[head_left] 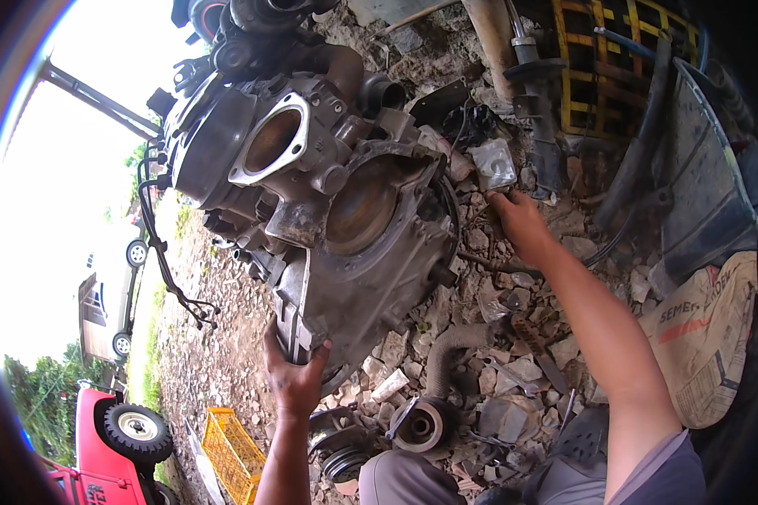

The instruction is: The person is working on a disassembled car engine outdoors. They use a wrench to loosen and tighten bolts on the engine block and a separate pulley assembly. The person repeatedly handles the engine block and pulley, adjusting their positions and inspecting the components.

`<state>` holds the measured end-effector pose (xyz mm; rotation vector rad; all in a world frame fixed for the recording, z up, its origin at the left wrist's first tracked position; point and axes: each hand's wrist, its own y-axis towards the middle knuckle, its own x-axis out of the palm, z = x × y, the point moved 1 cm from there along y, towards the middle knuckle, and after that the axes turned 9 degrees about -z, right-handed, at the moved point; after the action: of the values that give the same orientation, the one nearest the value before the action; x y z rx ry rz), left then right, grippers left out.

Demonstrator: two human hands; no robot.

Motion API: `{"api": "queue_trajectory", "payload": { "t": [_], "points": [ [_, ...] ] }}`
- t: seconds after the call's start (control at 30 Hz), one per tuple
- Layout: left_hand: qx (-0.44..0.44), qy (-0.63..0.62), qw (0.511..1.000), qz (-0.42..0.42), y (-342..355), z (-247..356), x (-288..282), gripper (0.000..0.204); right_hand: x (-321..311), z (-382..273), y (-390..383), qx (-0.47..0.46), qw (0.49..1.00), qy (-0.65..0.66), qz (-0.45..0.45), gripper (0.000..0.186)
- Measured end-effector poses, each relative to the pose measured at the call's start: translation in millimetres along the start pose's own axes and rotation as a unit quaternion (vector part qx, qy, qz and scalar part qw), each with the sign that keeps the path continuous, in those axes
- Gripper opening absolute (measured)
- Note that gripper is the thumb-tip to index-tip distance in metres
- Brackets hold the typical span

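Observation:
A large grey metal engine (370, 295) fills the middle of the head view, tilted, with a round-bored flange (274, 139) on its upper face. My left hand (296, 379) grips its lower left edge, thumb on one side and fingers round the other. To the right of the engine, my right hand (520, 225) is closed at the lower end of a small clear plastic bag (493, 164). The bag appears pinched between thumb and fingers; what is inside cannot be made out clearly. Black cables (156, 227) hang off the engine's left side.
Broken stones cover the ground. A pulley (421, 423), a corrugated hose (446, 358) and wrenches (514, 377) lie near my knees. A shock absorber (539, 109), yellow crates (232, 454), a paper sack (703, 337) and a red vehicle (101, 446) stand around.

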<state>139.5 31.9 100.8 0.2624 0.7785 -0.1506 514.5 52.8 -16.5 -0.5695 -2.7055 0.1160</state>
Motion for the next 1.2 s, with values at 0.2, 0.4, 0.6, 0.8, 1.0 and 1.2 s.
{"api": "queue_trajectory", "payload": {
  "t": [0.2, 0.4, 0.6, 0.8, 1.0, 1.2],
  "points": [
    [0.0, -0.015, 1.0, -0.001, -1.1, 9.2, 2.6, 0.08, -6.2, 22.7, 32.7, 0.057, 0.997, 0.04, -0.034, 0.024],
    [0.009, -0.025, 1.0, -0.007, -1.1, -0.5, 0.2, 0.079, 3.2, 20.6, 38.0, 0.072, 0.995, 0.04, -0.056, 0.027],
    [0.015, -0.018, 1.0, 0.011, 1.1, 1.9, 2.8, 0.079, 7.0, 19.3, 47.9, 0.06, 0.992, -0.053, -0.101, 0.034],
    [0.008, -0.015, 1.0, 0.013, -0.8, -2.8, -0.1, 0.079, 37.3, 4.0, 47.4, -0.037, 0.961, -0.231, -0.147, 0.038],
    [0.006, -0.019, 1.0, 0.009, 1.0, 3.9, 3.4, 0.081, 38.2, 7.4, 66.4, -0.126, 0.905, -0.384, -0.138, 0.035],
    [0.001, -0.011, 1.0, 0.011, -1.8, 0.9, 0.8, 0.082, 41.3, 30.3, 35.4, -0.231, 0.899, -0.367, -0.055, 0.024]
  ]
}}
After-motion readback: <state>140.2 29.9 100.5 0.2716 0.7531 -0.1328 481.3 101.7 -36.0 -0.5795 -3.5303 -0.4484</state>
